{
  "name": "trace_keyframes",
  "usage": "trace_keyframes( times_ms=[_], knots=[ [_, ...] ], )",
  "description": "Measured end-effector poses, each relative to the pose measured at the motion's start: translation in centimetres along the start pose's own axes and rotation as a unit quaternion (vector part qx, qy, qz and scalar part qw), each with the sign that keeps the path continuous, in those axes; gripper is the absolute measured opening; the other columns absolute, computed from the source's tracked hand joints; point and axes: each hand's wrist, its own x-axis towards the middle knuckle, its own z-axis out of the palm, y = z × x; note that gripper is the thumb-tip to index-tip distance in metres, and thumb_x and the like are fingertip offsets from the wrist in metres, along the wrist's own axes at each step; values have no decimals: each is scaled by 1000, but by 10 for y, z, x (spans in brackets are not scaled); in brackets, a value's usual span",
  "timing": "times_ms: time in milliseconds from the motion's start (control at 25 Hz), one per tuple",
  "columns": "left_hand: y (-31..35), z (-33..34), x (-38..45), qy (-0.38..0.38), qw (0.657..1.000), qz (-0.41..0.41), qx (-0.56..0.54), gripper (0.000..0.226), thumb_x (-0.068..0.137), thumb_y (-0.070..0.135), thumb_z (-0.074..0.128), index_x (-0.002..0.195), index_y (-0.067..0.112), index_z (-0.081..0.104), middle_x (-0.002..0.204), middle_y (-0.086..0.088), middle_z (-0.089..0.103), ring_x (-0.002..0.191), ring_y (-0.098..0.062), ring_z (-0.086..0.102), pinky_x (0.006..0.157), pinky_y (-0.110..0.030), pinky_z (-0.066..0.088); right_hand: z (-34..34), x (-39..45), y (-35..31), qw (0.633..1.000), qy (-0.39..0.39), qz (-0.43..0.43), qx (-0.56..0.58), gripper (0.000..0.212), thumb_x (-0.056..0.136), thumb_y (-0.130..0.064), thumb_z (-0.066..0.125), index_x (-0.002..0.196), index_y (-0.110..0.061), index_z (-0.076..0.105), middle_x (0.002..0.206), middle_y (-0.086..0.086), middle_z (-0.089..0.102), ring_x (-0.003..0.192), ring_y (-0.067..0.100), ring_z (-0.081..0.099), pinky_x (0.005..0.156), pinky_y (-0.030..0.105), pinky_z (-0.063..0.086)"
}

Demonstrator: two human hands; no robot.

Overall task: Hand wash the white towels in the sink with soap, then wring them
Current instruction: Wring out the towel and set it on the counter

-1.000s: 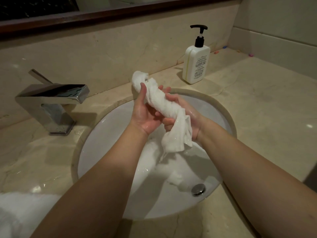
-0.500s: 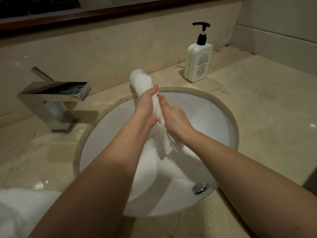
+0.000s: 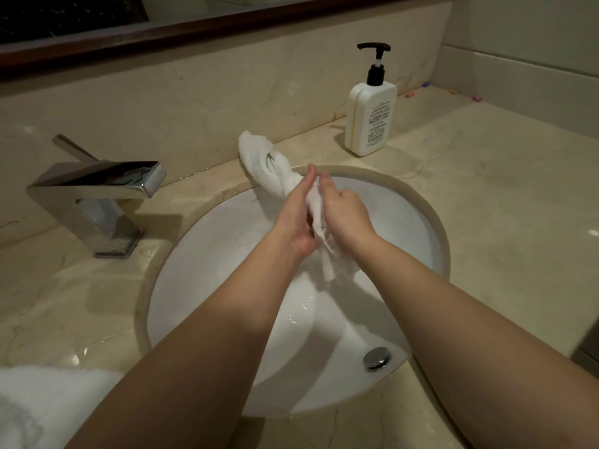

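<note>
both hands, the left hand (image 3: 293,218) and the right hand (image 3: 345,213), are keeping a clamped grip on the twisted white cloth towel (image 3: 282,176), holding it over the round white ceramic sink (image 3: 431,222) so the wrung water is falling inside, not on the beige marble bench (image 3: 486,189).

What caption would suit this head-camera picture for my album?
Both hands, left hand and right hand, grip a twisted white towel over the sink.
</note>
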Motion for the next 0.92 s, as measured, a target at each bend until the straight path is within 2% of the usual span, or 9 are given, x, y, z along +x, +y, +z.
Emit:
trace_keyframes(
  times_ms=[80,200,320,400,480,560,680,760,920],
  knots=[
    [-4,9,-4,-29,999,1,-15,48,91,54,67,95,7,71,86,-9,74,86,-23,73,86,-37,57,-1,6,-2,998,53,-33,6,55,102,-49,30,103,-9,68,104,8,70,100,27,64,90,41,49],
    [-5,19,-4,-41,998,18,-51,32,101,37,57,81,13,63,80,-2,62,79,-16,64,79,-27,48,-8,9,-3,992,82,-84,40,35,101,-21,36,82,-16,66,90,0,67,91,21,61,77,32,41],
    [-1,14,-2,-45,997,10,-56,21,97,21,50,81,10,58,80,-4,57,75,-19,60,76,-30,46,-17,9,-1,983,77,-70,151,27,95,-18,46,73,-19,62,74,-5,63,74,12,60,70,33,46],
    [4,11,-4,-34,997,4,-67,24,94,20,50,75,7,56,69,-6,58,62,-20,61,73,-33,49,-19,9,3,977,90,-4,193,23,96,-25,50,77,-16,60,72,-4,63,69,11,62,68,32,48],
    [11,9,-6,-30,994,16,-103,29,94,18,52,68,6,56,60,-6,56,52,-19,60,72,-35,53,-22,13,8,950,19,133,283,36,99,-45,49,91,-14,66,80,-1,70,77,19,68,71,33,52],
    [14,10,-9,-26,993,33,-114,31,94,17,53,66,6,58,59,-5,57,51,-17,60,74,-35,54,-27,13,12,892,-128,257,348,67,95,-73,36,113,-18,69,91,2,74,84,24,69,78,34,55],
    [17,7,-9,-26,993,31,-111,33,94,18,55,65,4,61,61,-6,58,53,-17,60,78,-34,53,-26,12,18,867,-258,306,297,103,78,-94,18,124,-17,68,111,17,68,101,40,64,99,60,48],
    [23,5,-12,-32,994,32,-96,30,95,18,56,69,3,61,64,-7,60,59,-17,61,80,-32,53,-26,5,14,834,-312,306,337,108,75,-95,21,127,-11,65,125,26,63,109,50,63,93,63,51],
    [28,1,-12,-22,998,49,36,24,95,26,66,86,4,66,80,-8,69,74,-19,69,82,-32,57,-31,-8,2,798,-357,245,419,81,88,-80,36,115,-11,69,104,18,72,89,38,72,68,46,64]
  ],
)
